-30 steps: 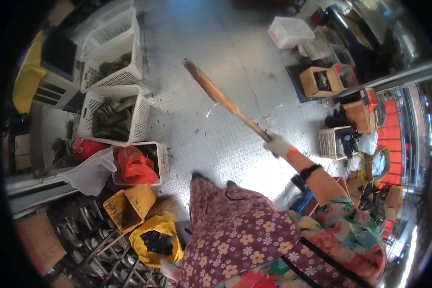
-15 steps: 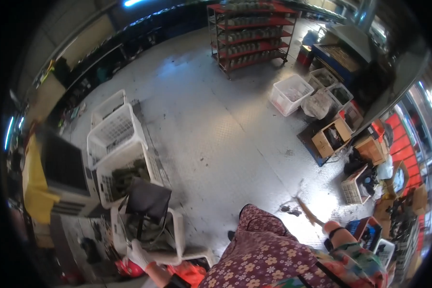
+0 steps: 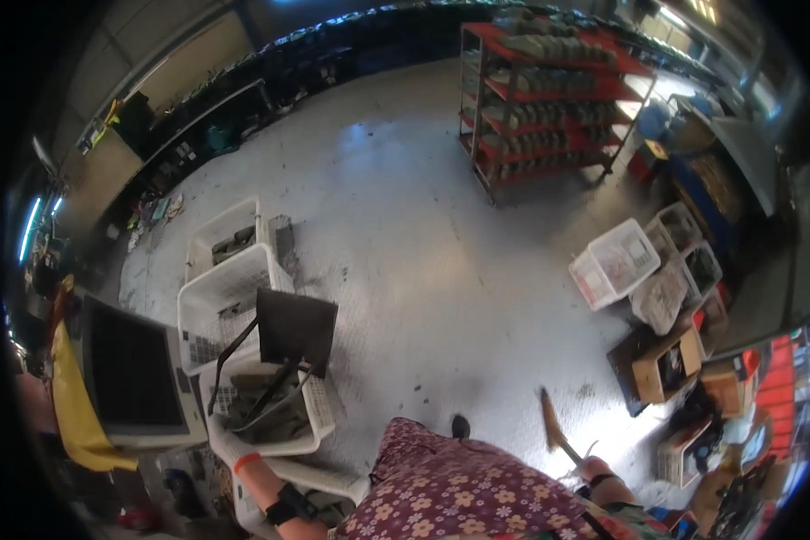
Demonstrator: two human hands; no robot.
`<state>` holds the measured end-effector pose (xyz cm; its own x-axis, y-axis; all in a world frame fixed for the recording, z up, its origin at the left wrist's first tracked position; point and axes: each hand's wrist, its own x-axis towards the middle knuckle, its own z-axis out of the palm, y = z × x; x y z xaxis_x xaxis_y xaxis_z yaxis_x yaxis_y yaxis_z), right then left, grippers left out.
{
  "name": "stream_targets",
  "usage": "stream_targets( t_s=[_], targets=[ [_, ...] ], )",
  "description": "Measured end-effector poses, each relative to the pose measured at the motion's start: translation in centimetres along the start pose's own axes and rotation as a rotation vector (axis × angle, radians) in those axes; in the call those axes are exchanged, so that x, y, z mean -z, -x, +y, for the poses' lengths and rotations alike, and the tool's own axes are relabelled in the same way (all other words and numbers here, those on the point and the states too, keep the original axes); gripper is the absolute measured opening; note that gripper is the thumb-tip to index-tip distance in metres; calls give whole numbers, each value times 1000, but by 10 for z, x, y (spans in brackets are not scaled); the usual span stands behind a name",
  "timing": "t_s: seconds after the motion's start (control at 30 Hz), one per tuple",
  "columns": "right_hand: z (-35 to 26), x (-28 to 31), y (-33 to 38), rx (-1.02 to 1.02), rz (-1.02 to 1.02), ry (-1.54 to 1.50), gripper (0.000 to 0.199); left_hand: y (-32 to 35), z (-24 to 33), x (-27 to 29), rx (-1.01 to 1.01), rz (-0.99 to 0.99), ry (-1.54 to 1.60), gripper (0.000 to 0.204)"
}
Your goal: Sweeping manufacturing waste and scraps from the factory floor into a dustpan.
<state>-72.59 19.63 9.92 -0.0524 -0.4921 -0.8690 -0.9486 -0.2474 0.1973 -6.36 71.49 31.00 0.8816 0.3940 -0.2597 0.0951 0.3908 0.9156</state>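
A person, seen from above in a flowered apron (image 3: 477,486), stands on a wide grey floor (image 3: 405,288) in a workshop with a cleaning tool in each hand. The gloved left hand (image 3: 231,443) appears closed around the handle of a dark pan (image 3: 297,324), though the fingers themselves are blurred. The pan's flat panel lies ahead of that hand and slightly to its right, above a white crate (image 3: 322,416) filled with greenish-grey pieces. The right hand (image 3: 594,468), at the lower right, grips a short broom (image 3: 550,421); its head points forward and a little left of the hand. Whether its tip touches the floor cannot be told.

As for progress, both tools are in hand but well apart, the broom on one side of the body and the pan on the other. A few dark specks (image 3: 418,389) remain on the floor between them, so the work looks unfinished. No gathered heap is visible, and whether the pan holds anything is unclear.

Left of the crate stands a boxy monitor (image 3: 130,369); far ahead on the right is a red rack (image 3: 634,66) with loaded shelves.
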Motion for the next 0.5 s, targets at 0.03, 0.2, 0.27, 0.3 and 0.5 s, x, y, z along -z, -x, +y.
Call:
stream_targets(
  t_s=[0.03,0.2,0.27,0.3,0.5],
  targets=[
    [-55,48,-5,18,13,51,46,-34,-17,-14,-54,-156,85,33],
    [-318,248,-9,219,175,-216,56,-48,40,-189,252,-55,-597,57],
    [-385,302,-3,184,162,-289,57,-151,-28,-197,104,-125,-722,50],
    [-420,328,0,150,230,-235,57,-197,-50,-213,-59,-127,-828,45],
    [-563,455,19,-6,230,-145,46,-350,-69,-436,-127,-25,-922,38]
  ],
)
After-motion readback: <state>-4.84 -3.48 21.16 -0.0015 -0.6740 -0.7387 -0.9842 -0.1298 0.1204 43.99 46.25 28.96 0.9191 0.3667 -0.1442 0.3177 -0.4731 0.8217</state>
